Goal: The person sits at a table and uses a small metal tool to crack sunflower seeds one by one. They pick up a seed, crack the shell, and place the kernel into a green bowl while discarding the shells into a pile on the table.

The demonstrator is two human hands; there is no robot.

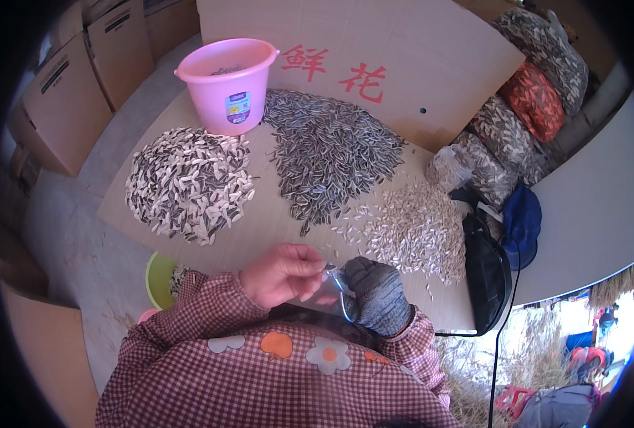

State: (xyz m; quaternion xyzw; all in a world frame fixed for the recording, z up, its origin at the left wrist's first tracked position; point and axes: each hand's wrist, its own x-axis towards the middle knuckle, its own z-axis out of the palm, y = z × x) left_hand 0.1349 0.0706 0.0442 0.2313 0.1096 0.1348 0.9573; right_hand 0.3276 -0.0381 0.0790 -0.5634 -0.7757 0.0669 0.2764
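Note:
My left hand (287,270) is bare, its thumb and forefinger pinching what looks like a sunflower seed (328,266) at the tip of a small metal plier-like tool (340,286). In a grey knit glove, my right hand (378,294) grips that tool's handles. Beyond my hands, a heap of dark striped sunflower seeds (333,152) covers the middle of the table (274,227). Pale shelled kernels (418,230) are spread to the right. To the left lies a pile of empty-looking black and white hulls (188,184).
A pink bucket (223,91) stands at the back, before a cardboard panel (402,69) with red writing. On the right are a plastic container (449,168), a black bag (485,273), a blue cap (521,227) and filled bags (509,134). A green basin (158,278) sits lower left.

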